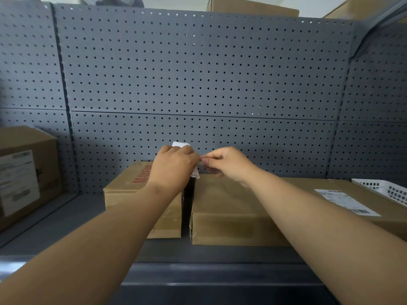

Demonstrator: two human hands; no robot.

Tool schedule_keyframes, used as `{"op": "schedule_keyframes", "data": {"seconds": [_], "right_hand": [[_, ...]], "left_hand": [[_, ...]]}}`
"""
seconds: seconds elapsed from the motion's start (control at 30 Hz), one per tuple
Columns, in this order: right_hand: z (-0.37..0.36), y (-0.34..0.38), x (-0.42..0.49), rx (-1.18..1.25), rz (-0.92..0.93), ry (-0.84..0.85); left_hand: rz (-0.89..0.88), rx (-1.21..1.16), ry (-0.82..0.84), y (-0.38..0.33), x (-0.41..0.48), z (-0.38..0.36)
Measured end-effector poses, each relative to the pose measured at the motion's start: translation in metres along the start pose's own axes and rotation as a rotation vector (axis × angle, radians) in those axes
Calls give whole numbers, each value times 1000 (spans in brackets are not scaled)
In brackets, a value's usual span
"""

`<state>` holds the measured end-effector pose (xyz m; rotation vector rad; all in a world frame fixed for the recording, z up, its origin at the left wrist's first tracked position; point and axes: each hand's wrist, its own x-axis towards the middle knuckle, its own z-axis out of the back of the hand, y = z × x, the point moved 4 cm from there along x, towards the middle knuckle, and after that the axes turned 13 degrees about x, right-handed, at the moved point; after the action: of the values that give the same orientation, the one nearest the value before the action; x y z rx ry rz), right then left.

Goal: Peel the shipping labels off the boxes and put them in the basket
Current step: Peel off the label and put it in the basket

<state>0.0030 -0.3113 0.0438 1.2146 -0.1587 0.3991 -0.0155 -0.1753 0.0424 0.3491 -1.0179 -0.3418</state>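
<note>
On the grey shelf (66, 219), in front of the pegboard:
Boxes: four cardboard boxes on this shelf; the widest box (352, 208) on the right still has a label (346, 201) on top.
Basket: white basket (387, 190) on that box (its inside is not visible).
Peeled label: one white peeled label (181, 145), above the two middle boxes.
Left hand (174, 166): closed around the peeled label.
Right hand (229, 162): fingertips pinching its edge.

A grey pegboard back panel (198, 73) rises behind a dark grey metal shelf (66, 221).
</note>
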Motion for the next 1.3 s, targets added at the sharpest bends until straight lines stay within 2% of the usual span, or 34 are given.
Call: {"op": "schedule_keyframes", "data": {"seconds": [0.07, 0.1, 0.2, 0.27, 0.37, 0.47, 0.57, 0.63, 0.73, 0.8, 0.9, 1.07, 1.1, 1.23, 1.3], "right_hand": [[7, -15, 6, 68, -66, -64], [12, -25, 11, -6, -99, -103], [19, -58, 22, -602, -265, -72], [14, -74, 25, -791, -380, -39], [-9, -77, 34, -768, -335, 9], [-39, -61, 30, -633, -222, 222], [-30, -59, 33, -627, -275, 362], [-12, -67, 46, -715, -358, 290], [-9, -77, 65, -815, -382, 122], [-29, -77, 73, -784, -348, 134], [-53, -73, 78, -744, -285, 238], [-13, -92, 84, -786, -403, 8], [-15, -93, 81, -788, -387, 21], [-46, -73, 63, -710, -209, 266], [-32, -71, 61, -787, -227, 267]], "left_hand": [[30, 10, 6, 6, 2, -8], [45, 1, 3, 10, 2, -12], [89, -25, -7, 18, 2, -23], [102, -53, -7, 18, 4, -30], [106, -91, -29, 18, 8, -37], [119, -119, -50, 22, 8, -41], [122, -155, -57, 27, 7, -45], [130, -165, -63, 29, 6, -48], [134, -181, -67, 28, 5, -53], [130, -184, -70, 27, 6, -55], [122, -187, -74, 28, 6, -58], [129, -192, -80, 28, 2, -58], [122, -195, -79, 26, 2, -57], [78, -187, -73, 22, 5, -60], [67, -170, -65, 20, 7, -61]]}}
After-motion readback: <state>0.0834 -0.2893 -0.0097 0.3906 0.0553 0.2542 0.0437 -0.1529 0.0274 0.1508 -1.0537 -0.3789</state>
